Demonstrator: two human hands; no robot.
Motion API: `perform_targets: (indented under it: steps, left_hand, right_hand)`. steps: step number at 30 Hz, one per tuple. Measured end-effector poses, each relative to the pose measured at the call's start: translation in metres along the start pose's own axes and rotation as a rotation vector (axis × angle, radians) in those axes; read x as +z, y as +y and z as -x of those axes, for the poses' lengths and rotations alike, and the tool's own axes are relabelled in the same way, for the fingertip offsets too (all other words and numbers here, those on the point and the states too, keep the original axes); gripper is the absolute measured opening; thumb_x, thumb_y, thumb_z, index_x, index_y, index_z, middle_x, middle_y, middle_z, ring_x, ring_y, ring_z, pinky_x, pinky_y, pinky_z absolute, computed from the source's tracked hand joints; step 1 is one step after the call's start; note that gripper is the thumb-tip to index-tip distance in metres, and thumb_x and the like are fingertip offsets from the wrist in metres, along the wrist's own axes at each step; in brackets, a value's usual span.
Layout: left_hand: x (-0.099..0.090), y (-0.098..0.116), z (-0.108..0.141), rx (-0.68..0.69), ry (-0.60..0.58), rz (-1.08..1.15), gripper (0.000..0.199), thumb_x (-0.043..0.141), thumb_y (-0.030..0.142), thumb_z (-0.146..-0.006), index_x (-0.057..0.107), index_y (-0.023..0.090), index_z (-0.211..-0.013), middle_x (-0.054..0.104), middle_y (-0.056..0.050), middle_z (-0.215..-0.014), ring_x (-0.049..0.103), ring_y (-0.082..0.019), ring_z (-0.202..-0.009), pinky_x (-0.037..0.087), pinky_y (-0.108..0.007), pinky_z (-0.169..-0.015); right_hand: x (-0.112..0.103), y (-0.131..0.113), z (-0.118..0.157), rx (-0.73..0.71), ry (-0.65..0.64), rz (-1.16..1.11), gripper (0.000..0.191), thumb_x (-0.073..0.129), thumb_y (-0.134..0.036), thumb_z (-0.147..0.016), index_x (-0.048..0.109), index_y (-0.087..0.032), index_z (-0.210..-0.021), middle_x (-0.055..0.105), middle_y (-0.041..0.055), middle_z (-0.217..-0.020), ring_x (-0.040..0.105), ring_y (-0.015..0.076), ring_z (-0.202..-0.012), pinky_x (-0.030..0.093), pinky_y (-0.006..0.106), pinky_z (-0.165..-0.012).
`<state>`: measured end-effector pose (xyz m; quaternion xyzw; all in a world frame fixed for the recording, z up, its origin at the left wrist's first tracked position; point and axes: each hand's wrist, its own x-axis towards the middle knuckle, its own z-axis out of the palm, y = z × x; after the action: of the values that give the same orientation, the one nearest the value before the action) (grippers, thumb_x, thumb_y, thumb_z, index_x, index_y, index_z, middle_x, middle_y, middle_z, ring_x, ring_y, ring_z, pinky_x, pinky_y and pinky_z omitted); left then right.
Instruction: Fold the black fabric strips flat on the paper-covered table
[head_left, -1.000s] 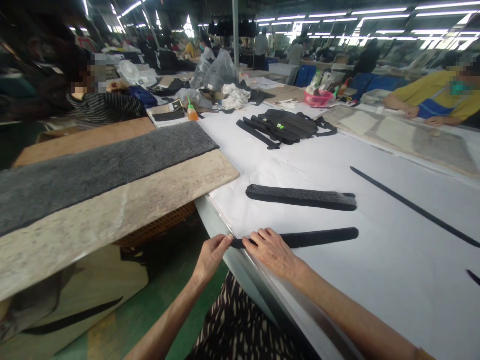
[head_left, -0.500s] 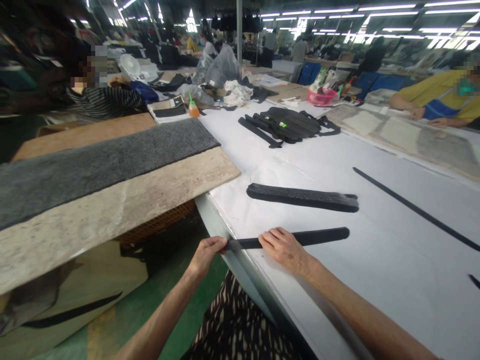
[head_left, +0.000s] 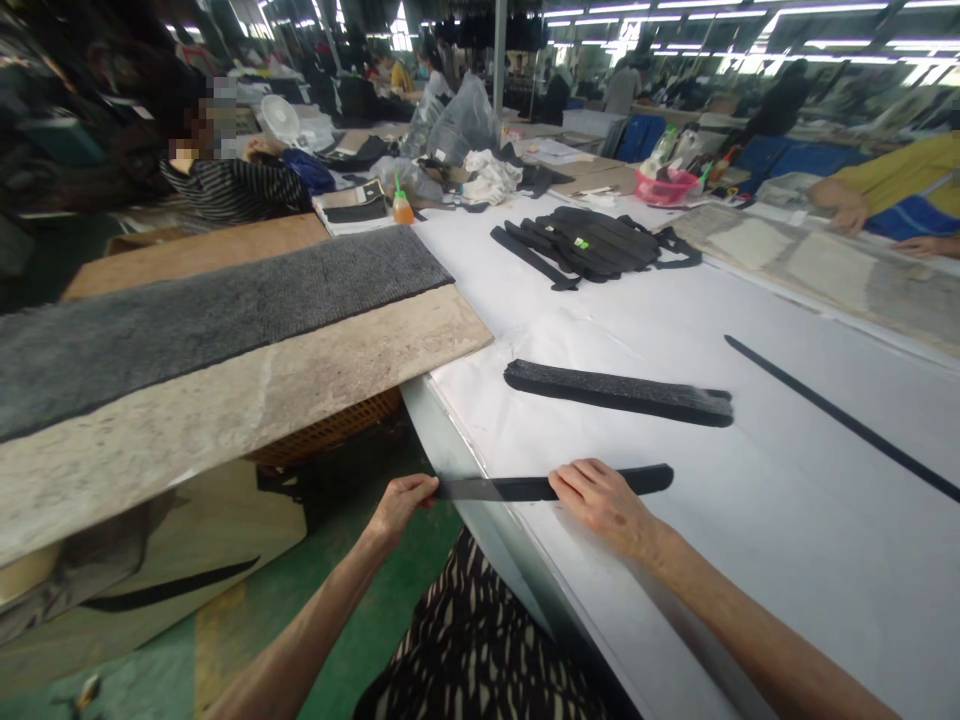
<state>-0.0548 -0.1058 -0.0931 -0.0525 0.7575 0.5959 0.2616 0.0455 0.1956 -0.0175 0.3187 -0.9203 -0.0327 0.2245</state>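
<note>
A long black fabric strip (head_left: 517,489) stretches across the near edge of the white tabletop. My left hand (head_left: 405,505) pinches its left end out past the table edge. My right hand (head_left: 600,503) is closed over the strip further along, its fingers bent and pressing it against the table. The strip's rounded right end (head_left: 656,479) lies flat beyond that hand. Just behind is a stack of dark strips (head_left: 615,394) with fuzzy grey sides. A thin black strip (head_left: 832,412) lies apart on the right.
A board (head_left: 450,320) with grey cloth (head_left: 300,310) juts in at left. Further back are a pile of black pieces (head_left: 600,243), an orange glue bottle (head_left: 403,208) and a pink basket (head_left: 665,187). Co-workers sit at both sides, one in striped sleeves (head_left: 255,190).
My left hand has drawn the strip leftward, and its right end has slid closer to my right hand. My right hand sits further right along it. The view has shifted slightly.
</note>
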Motion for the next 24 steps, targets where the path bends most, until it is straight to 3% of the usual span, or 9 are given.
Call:
perform_targets:
  steps: [12, 20, 24]
  left_hand:
    - [-0.040, -0.055, -0.008, -0.148, 0.150, -0.020, 0.048, 0.070, 0.060, -0.042, 0.059, 0.015, -0.055, 0.049, 0.002, -0.049, 0.045, -0.012, -0.050, 0.038, -0.026, -0.053]
    - [-0.041, -0.079, -0.013, -0.243, 0.204, 0.030, 0.052, 0.075, 0.056, -0.034, 0.062, 0.013, -0.060, 0.054, -0.001, -0.051, 0.049, -0.013, -0.050, 0.041, -0.026, -0.051]
    - [-0.043, -0.086, -0.012, -0.271, 0.260, 0.030, 0.045, 0.076, 0.053, -0.038, 0.058, 0.015, -0.054, 0.055, -0.002, -0.050, 0.050, -0.014, -0.048, 0.043, -0.028, -0.051]
  right_hand:
    - [0.001, 0.000, 0.004, -0.013, -0.015, 0.023, 0.022, 0.045, 0.003, -0.084, 0.061, -0.007, -0.095, 0.055, 0.0064, -0.083, 0.047, 0.0156, -0.076, 0.040, 0.031, -0.070]
    - [0.005, -0.010, -0.023, -0.139, -0.033, 0.019, 0.018, 0.046, 0.002, -0.083, 0.058, -0.012, -0.081, 0.053, 0.0044, -0.081, 0.044, 0.0149, -0.071, 0.036, 0.031, -0.062]
    - [0.008, -0.014, -0.031, -0.137, -0.034, 0.023, 0.018, 0.047, 0.002, -0.082, 0.057, -0.012, -0.080, 0.052, 0.0037, -0.080, 0.043, 0.0146, -0.071, 0.035, 0.030, -0.061]
